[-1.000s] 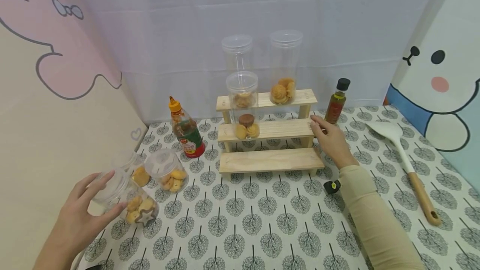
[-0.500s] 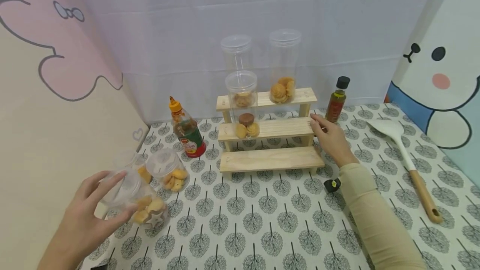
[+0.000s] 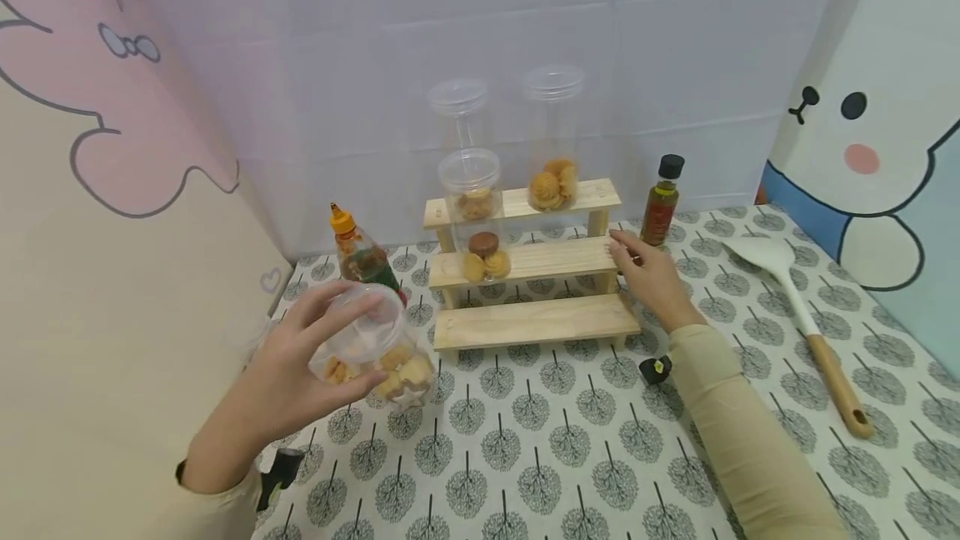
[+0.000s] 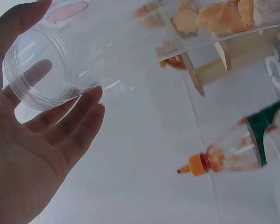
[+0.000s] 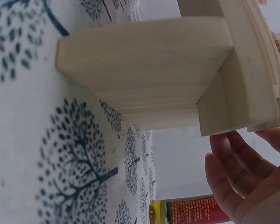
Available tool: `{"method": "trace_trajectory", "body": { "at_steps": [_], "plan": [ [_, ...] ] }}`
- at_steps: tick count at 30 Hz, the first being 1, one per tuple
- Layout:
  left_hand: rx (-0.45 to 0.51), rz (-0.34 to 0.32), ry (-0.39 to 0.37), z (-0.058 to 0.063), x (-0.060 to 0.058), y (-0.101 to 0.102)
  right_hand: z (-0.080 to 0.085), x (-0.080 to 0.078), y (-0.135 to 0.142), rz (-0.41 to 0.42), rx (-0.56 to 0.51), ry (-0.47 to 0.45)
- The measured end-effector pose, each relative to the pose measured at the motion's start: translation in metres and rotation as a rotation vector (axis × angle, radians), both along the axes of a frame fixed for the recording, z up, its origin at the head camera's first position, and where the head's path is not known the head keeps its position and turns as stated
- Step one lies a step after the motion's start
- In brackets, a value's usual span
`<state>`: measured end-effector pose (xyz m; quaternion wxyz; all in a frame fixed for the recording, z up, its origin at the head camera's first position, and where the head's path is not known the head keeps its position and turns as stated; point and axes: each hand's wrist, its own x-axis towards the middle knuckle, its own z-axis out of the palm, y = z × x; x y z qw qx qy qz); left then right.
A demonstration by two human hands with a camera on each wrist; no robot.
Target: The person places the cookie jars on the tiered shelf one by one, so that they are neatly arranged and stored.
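Note:
My left hand [image 3: 292,365] grips a clear lidded jar [image 3: 401,361] of cookies, a star-shaped one among them, tilted above the cloth. In the left wrist view, thumb and fingers curve round its lid end [image 4: 39,67]. My right hand [image 3: 652,282] holds the right end of the three-step wooden rack [image 3: 536,323] at its middle step. In the right wrist view, its fingers touch the rack's side [image 5: 240,98]. One cookie jar [image 3: 472,215] stands on the middle step. Two taller cookie jars [image 3: 553,140] stand on the top step.
A sauce bottle [image 3: 360,252] with an orange cap stands behind the held jar. Another jar of cookies [image 3: 337,370] is partly hidden behind my left hand. Right of the rack are an oil bottle [image 3: 660,207] and a white spatula [image 3: 795,298]. Cloth walls enclose the table.
My left hand has lifted the jar off the left side and carried it right and toward the rack. My right hand stays at the rack. The view has shifted slightly.

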<state>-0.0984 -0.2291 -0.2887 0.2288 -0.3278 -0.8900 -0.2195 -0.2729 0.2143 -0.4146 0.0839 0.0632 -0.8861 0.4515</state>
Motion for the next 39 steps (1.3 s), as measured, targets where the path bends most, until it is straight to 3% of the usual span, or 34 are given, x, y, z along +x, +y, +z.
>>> {"method": "trace_trajectory", "body": {
  "at_steps": [5,10,13,19,23,27,33,39],
  "plan": [
    [0.021,-0.136,-0.001,0.007,-0.035,0.043,-0.001,-0.001,0.001,0.001,0.002,0.008],
    [0.097,-0.263,-0.017,0.015,-0.058,0.085,-0.004,-0.001,0.001,0.021,-0.022,0.009],
    [0.094,-0.294,-0.019,0.023,-0.070,0.107,-0.006,-0.001,-0.001,0.026,-0.036,0.009],
    [-0.004,-0.214,-0.003,0.044,-0.089,0.152,-0.007,-0.002,-0.001,0.023,-0.046,0.000],
    [-0.019,-0.141,0.000,0.058,-0.101,0.179,-0.006,-0.003,0.001,0.025,-0.048,0.005],
    [-0.006,-0.049,-0.062,0.066,-0.114,0.200,-0.006,-0.002,0.002,0.037,-0.052,0.001],
    [-0.015,0.050,-0.145,0.063,-0.133,0.219,-0.005,-0.001,0.002,0.037,-0.048,-0.009],
    [0.005,0.141,-0.196,0.054,-0.142,0.224,-0.005,-0.001,0.001,0.026,-0.040,0.001]
  ]
}}
